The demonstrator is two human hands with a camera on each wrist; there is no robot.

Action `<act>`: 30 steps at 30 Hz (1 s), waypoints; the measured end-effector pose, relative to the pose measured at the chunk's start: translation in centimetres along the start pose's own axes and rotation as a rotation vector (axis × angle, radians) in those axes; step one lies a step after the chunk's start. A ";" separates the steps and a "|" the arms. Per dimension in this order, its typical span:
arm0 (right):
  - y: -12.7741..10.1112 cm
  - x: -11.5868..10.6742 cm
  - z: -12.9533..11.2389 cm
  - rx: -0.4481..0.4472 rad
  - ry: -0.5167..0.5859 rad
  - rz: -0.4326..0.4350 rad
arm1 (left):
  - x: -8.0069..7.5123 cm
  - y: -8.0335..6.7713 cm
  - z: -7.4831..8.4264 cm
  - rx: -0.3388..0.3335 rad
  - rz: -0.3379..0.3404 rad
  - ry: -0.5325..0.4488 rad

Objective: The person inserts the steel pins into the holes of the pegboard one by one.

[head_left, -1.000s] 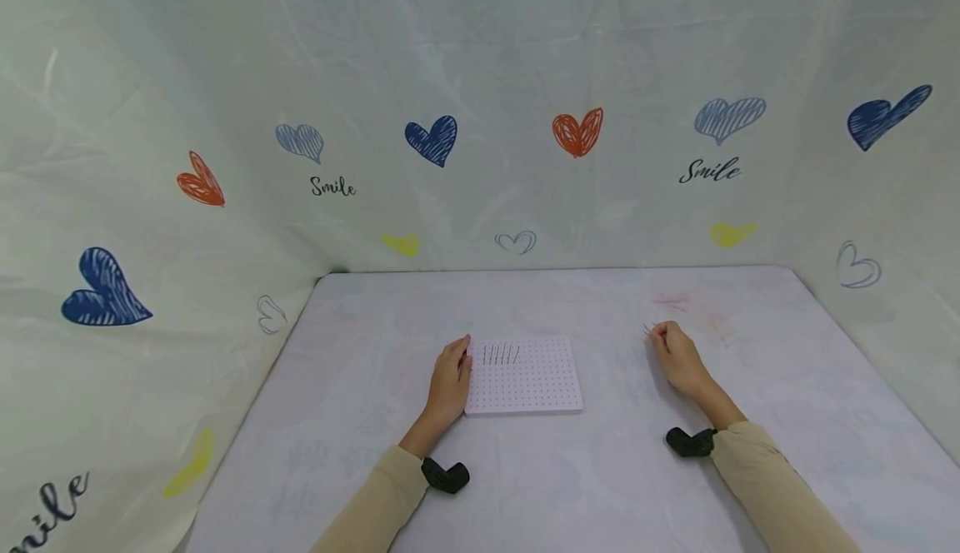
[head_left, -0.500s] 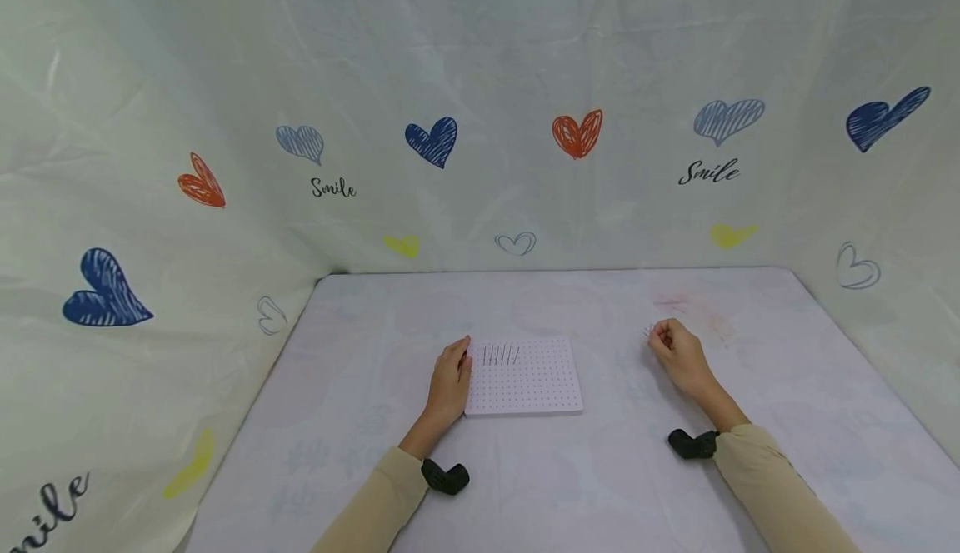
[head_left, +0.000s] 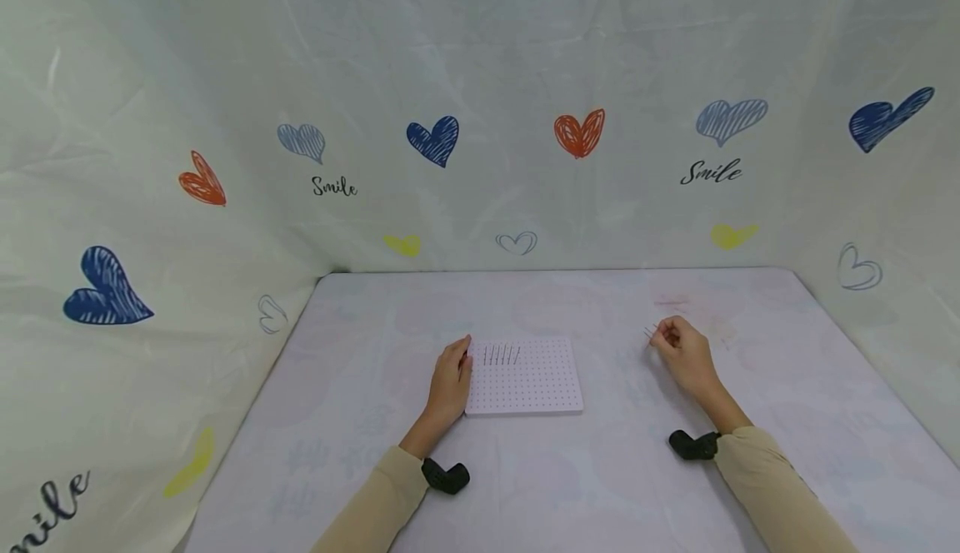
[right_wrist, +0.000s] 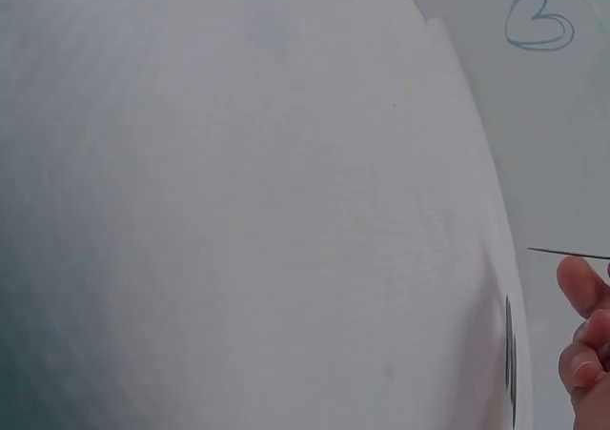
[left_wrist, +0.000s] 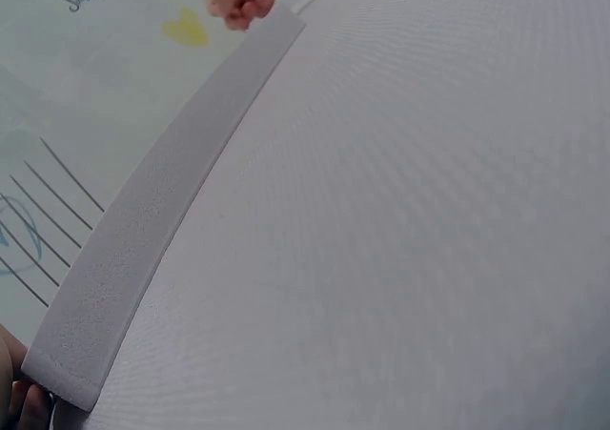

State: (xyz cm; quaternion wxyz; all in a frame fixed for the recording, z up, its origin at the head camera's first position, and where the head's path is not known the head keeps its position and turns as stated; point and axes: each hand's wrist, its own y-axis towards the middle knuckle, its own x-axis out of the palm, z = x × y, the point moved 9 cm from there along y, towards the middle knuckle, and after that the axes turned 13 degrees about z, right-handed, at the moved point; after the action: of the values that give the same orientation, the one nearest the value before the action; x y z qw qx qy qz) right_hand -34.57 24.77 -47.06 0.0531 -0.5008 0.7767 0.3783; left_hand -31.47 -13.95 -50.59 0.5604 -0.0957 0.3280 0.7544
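A white perforated board [head_left: 528,391] lies on the table, with several thin dark needles [head_left: 498,356] standing in a row near its far left corner; the rightmost one leans. Fairly straight fingers of my left hand [head_left: 447,380] rest along the board's left edge. In the left wrist view the needles' pointed ends rise above the board's side [left_wrist: 157,201]. To the right of the board, my right hand [head_left: 684,359] pinches a needle [right_wrist: 553,253] between thumb and fingertips, its tip pointing left in the right wrist view. Other needles [right_wrist: 511,363] lie low beside that hand.
The white table [head_left: 615,478] carries a faint reddish stain [head_left: 671,301] beyond my right hand. A pale curtain [head_left: 495,62] printed with hearts and "Smile" stands behind and at the sides. Black wrist devices [head_left: 446,476] sit under both cuffs.
My right hand shifts very slightly right and its fingers rearrange around the needle. The left hand, the board and its row of needles stay in place.
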 end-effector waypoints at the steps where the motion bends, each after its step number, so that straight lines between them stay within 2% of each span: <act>1: 0.0 -0.1 0.0 -0.001 0.004 0.009 | 0.0 0.0 0.0 0.000 0.000 0.000; 6: 0.0 -0.1 0.1 0.016 0.036 0.028 | 0.0 0.1 -0.1 0.002 0.004 -0.001; 18: -0.1 0.5 -0.2 0.048 0.140 -0.003 | 0.1 0.0 -0.2 -0.005 0.004 -0.005; 30: 0.2 1.0 -2.0 0.046 0.279 0.001 | 0.0 0.0 0.0 0.002 0.006 -0.002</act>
State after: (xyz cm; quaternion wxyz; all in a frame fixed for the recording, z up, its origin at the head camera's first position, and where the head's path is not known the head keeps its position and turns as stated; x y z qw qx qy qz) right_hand -34.59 22.81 -46.01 -0.0443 -0.5468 0.7853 0.2870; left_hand -31.51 -13.96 -50.57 0.5587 -0.0935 0.3283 0.7558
